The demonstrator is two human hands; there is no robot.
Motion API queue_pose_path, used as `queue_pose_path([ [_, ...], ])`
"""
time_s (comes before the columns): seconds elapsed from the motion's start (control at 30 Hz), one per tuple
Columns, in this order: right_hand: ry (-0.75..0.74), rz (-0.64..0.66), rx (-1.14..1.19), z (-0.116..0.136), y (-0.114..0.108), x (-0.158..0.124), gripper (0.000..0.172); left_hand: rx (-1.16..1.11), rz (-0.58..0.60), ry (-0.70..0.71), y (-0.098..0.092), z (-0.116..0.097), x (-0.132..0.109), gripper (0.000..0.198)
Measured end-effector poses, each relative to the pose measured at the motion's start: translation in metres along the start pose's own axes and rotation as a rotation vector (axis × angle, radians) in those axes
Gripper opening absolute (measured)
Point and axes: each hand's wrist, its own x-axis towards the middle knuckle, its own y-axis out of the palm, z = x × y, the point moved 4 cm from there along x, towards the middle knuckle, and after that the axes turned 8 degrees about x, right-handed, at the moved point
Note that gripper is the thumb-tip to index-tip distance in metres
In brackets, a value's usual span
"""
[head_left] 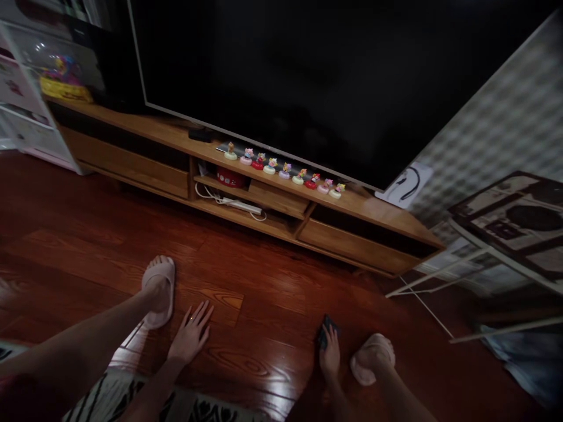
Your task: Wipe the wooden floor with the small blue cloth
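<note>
the left hand [189, 340] is released and bare, its fingers spread over the wooden floor [268, 305], near the slipper [158, 293] on the left foot; the right hand [331, 354] lays its fingers over a small dark object [325, 334], just beside the right foot's slipper [365, 370]; whether they clasp it or only rest on it, one cannot tell; ahead, 9 small figurines [285, 171] line the tv stand [365, 211].
</note>
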Motion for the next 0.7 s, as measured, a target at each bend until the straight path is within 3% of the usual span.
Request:
queue_pose_path([
  [0.1,0.047,-0.113,0.006,0.022,0.021,-0.014,0.070,0.005,0.008,0.002,-0.002,0.000,0.001,0.064],
  [0.2,-0.004,-0.060,0.034,0.082,0.070,-0.020,0.069,-0.003,0.008,0.003,-0.004,0.000,0.001,0.064],
  [0.3,-0.164,0.177,0.085,0.161,0.127,-0.042,0.067,-0.025,0.013,0.002,-0.004,0.000,0.001,0.064],
  [0.37,-0.307,0.380,0.113,0.212,0.158,-0.070,0.079,-0.031,0.023,-0.004,-0.003,0.000,0.001,0.064],
  [0.47,-0.505,0.587,0.129,0.262,0.178,-0.104,0.093,-0.016,0.029,-0.010,-0.003,-0.001,0.001,0.063],
  [0.57,-0.690,0.743,0.098,0.261,0.163,-0.099,0.086,-0.002,0.018,0.004,-0.005,-0.002,0.003,0.063],
  [0.63,-0.774,0.818,0.062,0.231,0.139,-0.073,0.079,0.013,0.002,0.012,-0.008,-0.002,0.003,0.064],
  [0.7,-0.763,0.821,0.019,0.184,0.109,-0.040,0.074,0.031,-0.018,0.015,-0.009,-0.002,0.003,0.066],
])
